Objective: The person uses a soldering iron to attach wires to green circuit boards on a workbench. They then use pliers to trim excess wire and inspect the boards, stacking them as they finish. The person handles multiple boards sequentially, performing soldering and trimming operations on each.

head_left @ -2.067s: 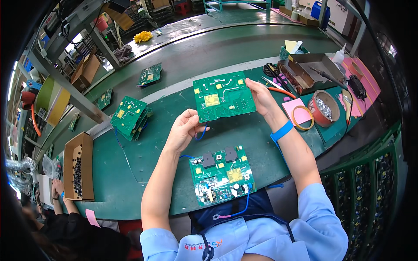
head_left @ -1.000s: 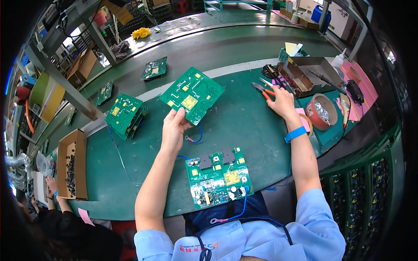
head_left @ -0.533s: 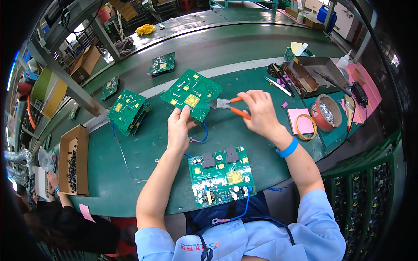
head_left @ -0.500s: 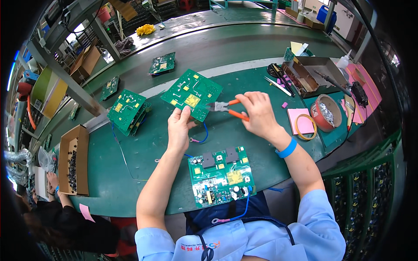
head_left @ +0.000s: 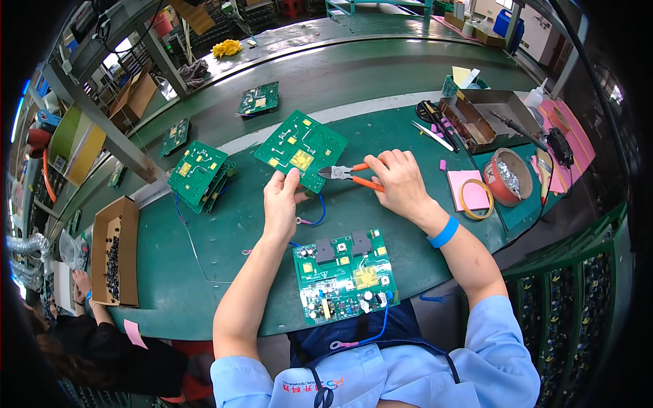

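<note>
My left hand [head_left: 282,204] grips the lower corner of a green circuit board [head_left: 309,139], held tilted with its soldered side up. A blue wire [head_left: 318,216] with a ring terminal hangs from this board. In my right hand [head_left: 401,182] is a pair of diagonal cutters [head_left: 347,173] with orange handles. Their jaws are at the board's right edge; whether they touch it I cannot tell. Close to my body a second circuit board [head_left: 347,272] lies component side up at the table's front edge, its blue wire [head_left: 385,325] hanging toward my lap.
Stacked circuit boards [head_left: 198,175] stand at the left, beside a cardboard box [head_left: 129,292] of small black parts. More boards [head_left: 258,99] sit on the conveyor [head_left: 333,71]. At right are tweezers [head_left: 434,135], a metal tray [head_left: 507,102], a soldering iron [head_left: 520,128] and a red bowl [head_left: 500,194]. A co-worker's hand [head_left: 81,280] shows far left.
The cutters have turned and shifted slightly down and left along the held board's right edge. Boards on the conveyor have moved a little to the right.
</note>
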{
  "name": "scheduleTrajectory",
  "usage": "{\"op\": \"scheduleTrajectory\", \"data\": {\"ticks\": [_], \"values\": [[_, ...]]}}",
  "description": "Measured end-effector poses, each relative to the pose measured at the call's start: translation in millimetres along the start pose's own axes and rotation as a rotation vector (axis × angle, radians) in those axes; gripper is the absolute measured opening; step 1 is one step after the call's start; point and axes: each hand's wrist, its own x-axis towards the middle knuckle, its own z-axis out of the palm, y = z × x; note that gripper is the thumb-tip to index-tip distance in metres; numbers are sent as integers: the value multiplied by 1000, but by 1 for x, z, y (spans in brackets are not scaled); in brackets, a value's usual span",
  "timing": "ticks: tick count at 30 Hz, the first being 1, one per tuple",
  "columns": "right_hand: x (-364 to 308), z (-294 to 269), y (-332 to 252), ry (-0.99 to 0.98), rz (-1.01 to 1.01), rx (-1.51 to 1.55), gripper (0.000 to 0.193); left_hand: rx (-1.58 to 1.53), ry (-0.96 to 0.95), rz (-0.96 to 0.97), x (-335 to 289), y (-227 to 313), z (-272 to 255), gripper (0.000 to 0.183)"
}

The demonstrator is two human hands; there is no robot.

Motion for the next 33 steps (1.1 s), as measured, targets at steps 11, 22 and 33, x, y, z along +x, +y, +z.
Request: {"op": "scheduleTrajectory", "data": {"ticks": [11,22,33], "values": [[-8,8,-1,-287,242,369,28,12,14,-18,1,-2,-1,21],[-19,10,83,-195,680,-180,48,-10,-102,-94,1,8,-3,24],[-5,9,54,0,561,995,24,-9,-230,-124,-2,12,1,23]]}}
